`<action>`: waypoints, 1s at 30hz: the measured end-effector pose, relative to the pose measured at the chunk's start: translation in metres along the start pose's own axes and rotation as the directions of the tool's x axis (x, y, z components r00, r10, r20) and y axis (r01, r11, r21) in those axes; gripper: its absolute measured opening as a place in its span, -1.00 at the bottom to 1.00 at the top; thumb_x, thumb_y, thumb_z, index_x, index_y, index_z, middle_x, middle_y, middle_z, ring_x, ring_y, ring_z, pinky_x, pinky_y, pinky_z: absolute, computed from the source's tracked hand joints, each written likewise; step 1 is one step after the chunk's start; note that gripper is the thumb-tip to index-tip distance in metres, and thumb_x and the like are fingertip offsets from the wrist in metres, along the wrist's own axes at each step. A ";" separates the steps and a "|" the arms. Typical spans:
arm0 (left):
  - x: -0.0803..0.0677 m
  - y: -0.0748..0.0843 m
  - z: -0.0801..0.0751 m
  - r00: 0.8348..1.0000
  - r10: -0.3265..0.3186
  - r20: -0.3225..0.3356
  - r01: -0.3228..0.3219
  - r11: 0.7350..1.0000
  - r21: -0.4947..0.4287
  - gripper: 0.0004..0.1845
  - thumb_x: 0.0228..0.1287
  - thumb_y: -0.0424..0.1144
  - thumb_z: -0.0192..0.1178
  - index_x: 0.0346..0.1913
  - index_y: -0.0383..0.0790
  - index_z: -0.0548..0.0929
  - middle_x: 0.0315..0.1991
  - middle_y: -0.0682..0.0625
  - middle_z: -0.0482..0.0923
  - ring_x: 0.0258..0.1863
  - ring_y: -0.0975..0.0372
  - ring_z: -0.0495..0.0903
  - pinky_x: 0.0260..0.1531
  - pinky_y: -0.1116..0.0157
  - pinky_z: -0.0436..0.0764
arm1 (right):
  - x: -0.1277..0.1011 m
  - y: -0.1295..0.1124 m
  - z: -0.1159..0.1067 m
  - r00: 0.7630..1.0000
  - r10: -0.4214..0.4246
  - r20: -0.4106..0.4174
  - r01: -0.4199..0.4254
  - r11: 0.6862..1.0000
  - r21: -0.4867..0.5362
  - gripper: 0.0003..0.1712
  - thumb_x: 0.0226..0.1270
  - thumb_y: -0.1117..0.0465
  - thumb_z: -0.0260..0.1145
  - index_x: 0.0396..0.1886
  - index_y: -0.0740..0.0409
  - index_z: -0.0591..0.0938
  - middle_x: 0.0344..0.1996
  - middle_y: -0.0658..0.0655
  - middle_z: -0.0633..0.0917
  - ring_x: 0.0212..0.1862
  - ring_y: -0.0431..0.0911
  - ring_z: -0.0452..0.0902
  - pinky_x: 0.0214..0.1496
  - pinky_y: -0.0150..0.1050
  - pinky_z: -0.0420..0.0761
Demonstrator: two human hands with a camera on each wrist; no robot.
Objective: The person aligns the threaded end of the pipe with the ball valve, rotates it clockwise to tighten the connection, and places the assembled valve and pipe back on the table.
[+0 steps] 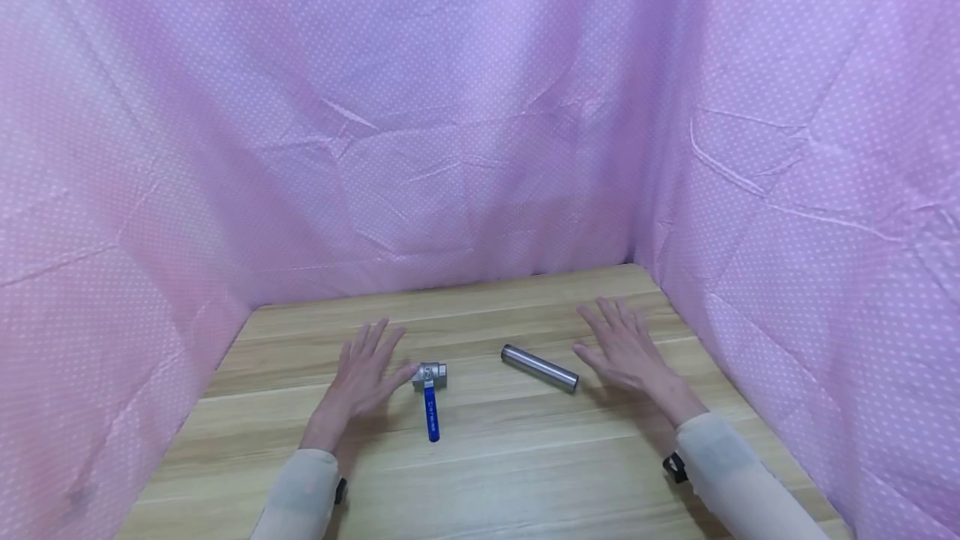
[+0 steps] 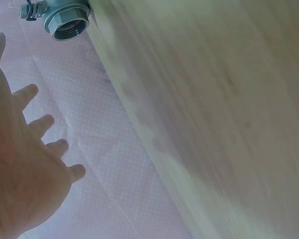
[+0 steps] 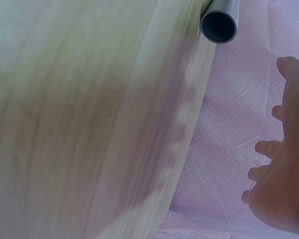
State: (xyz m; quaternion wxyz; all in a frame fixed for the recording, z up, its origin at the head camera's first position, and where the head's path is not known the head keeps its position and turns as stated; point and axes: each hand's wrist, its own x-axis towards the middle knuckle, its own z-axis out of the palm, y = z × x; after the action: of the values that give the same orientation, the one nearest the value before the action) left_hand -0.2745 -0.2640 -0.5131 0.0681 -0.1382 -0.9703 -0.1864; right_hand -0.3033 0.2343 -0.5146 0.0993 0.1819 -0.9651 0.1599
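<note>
A metal ball valve [image 1: 431, 375] with a blue lever handle [image 1: 432, 417] lies on the wooden table [image 1: 495, 473]. My left hand [image 1: 365, 373] rests flat just left of it, fingers spread, thumb tip next to the valve body. A short grey metal pipe [image 1: 539, 367] lies to the right. My right hand [image 1: 624, 348] lies flat just right of the pipe's near end, fingers straight. The left wrist view shows the valve's threaded opening [image 2: 67, 21] beyond my open left hand [image 2: 25, 164]. In the right wrist view the pipe's hollow end [image 3: 219, 26] sits ahead of my right hand [image 3: 284, 169].
Pink dotted cloth [image 1: 480, 107] hangs as walls on the left, back and right of the table, meeting its edges. Bare wood lies in front of the hands and behind them up to the back cloth.
</note>
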 end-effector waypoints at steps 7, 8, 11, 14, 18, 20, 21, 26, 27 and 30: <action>0.000 0.002 0.001 0.999 0.043 0.017 -0.043 0.999 -0.015 -0.07 0.67 0.31 0.19 0.84 -0.04 0.16 0.87 -0.28 -0.04 0.84 -0.36 -0.06 0.81 -0.50 -0.11 | 0.001 -0.006 0.002 0.998 -0.044 -0.042 0.044 0.999 0.002 -0.10 0.71 -0.28 0.24 0.81 0.03 0.30 0.80 0.44 0.18 0.78 0.59 0.01 0.82 0.67 -0.10; 0.000 0.002 0.001 0.999 0.045 0.018 -0.045 0.999 -0.019 -0.07 0.67 0.31 0.19 0.84 -0.05 0.16 0.87 -0.27 -0.04 0.85 -0.34 -0.06 0.83 -0.47 -0.10 | 0.001 -0.007 0.002 0.998 -0.050 -0.044 0.050 0.999 0.004 -0.11 0.71 -0.28 0.24 0.81 0.03 0.31 0.80 0.45 0.19 0.78 0.59 0.01 0.82 0.67 -0.10; 0.000 0.003 0.000 0.999 0.051 0.017 -0.051 0.998 -0.032 -0.07 0.66 0.30 0.20 0.84 -0.06 0.17 0.87 -0.28 -0.01 0.85 -0.33 -0.02 0.84 -0.44 -0.04 | 0.001 -0.011 0.002 0.998 -0.056 -0.035 0.057 0.998 0.016 -0.11 0.72 -0.28 0.23 0.82 0.02 0.29 0.81 0.44 0.17 0.79 0.57 -0.02 0.83 0.66 -0.13; 0.000 0.003 -0.001 0.998 0.055 0.022 -0.054 0.998 -0.042 -0.07 0.66 0.30 0.21 0.84 -0.06 0.18 0.86 -0.29 0.03 0.84 -0.32 0.01 0.84 -0.42 -0.01 | 0.001 -0.013 0.002 0.998 -0.065 -0.025 0.066 0.997 0.036 -0.11 0.72 -0.26 0.24 0.82 0.03 0.28 0.81 0.43 0.16 0.80 0.56 -0.02 0.84 0.65 -0.14; -0.002 0.003 -0.002 0.997 0.074 0.029 -0.072 0.996 -0.052 -0.09 0.64 0.24 0.27 0.82 -0.10 0.24 0.83 -0.33 0.11 0.83 -0.34 0.03 0.84 -0.42 0.02 | 0.000 -0.015 0.003 0.996 -0.093 -0.011 0.094 0.993 0.074 -0.11 0.71 -0.22 0.26 0.81 0.08 0.30 0.81 0.45 0.17 0.80 0.56 -0.01 0.84 0.65 -0.14; -0.002 0.003 -0.002 0.996 0.085 0.030 -0.084 0.995 -0.056 -0.10 0.62 0.22 0.30 0.80 -0.12 0.27 0.80 -0.34 0.16 0.82 -0.36 0.05 0.83 -0.43 0.05 | -0.001 -0.017 0.004 0.995 -0.104 0.005 0.103 0.990 0.100 -0.12 0.71 -0.18 0.28 0.81 0.09 0.29 0.81 0.45 0.16 0.81 0.54 -0.03 0.86 0.62 -0.17; -0.003 0.003 -0.002 0.996 0.089 0.032 -0.087 0.995 -0.059 -0.10 0.62 0.21 0.31 0.79 -0.13 0.28 0.80 -0.35 0.18 0.82 -0.36 0.06 0.82 -0.44 0.07 | -0.001 -0.018 0.004 0.994 -0.108 0.014 0.106 0.989 0.107 -0.12 0.71 -0.17 0.28 0.81 0.09 0.29 0.81 0.45 0.16 0.81 0.54 -0.04 0.87 0.60 -0.17; -0.003 0.002 -0.001 0.995 0.085 0.052 -0.081 0.993 -0.082 -0.12 0.62 0.21 0.31 0.78 -0.13 0.31 0.77 -0.33 0.26 0.81 -0.35 0.09 0.79 -0.47 0.14 | -0.002 -0.022 0.006 0.992 -0.122 0.030 0.116 0.984 0.136 -0.11 0.72 -0.14 0.31 0.83 0.06 0.26 0.80 0.45 0.18 0.80 0.55 -0.03 0.85 0.62 -0.12; -0.003 0.002 -0.001 0.995 0.080 0.061 -0.074 0.993 -0.090 -0.12 0.63 0.22 0.30 0.78 -0.13 0.31 0.77 -0.32 0.26 0.81 -0.35 0.09 0.78 -0.48 0.14 | -0.002 -0.023 0.007 0.992 -0.125 0.030 0.120 0.984 0.135 -0.11 0.71 -0.14 0.31 0.83 0.06 0.26 0.80 0.45 0.20 0.80 0.55 0.00 0.84 0.63 -0.08; -0.004 0.001 -0.001 0.994 0.070 0.087 -0.060 0.992 -0.114 -0.13 0.65 0.24 0.26 0.79 -0.12 0.30 0.78 -0.30 0.26 0.81 -0.34 0.10 0.76 -0.51 0.16 | -0.002 -0.025 0.009 0.990 -0.142 0.025 0.137 0.979 0.150 -0.10 0.69 -0.13 0.34 0.82 0.06 0.28 0.78 0.45 0.24 0.78 0.55 0.06 0.80 0.67 0.00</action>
State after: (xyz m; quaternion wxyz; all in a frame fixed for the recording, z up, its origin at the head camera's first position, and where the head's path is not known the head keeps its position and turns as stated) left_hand -0.2703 -0.2643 -0.5122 0.0220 -0.1819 -0.9554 -0.2315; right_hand -0.2928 0.2095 -0.5166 0.0793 0.2588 -0.9371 0.2205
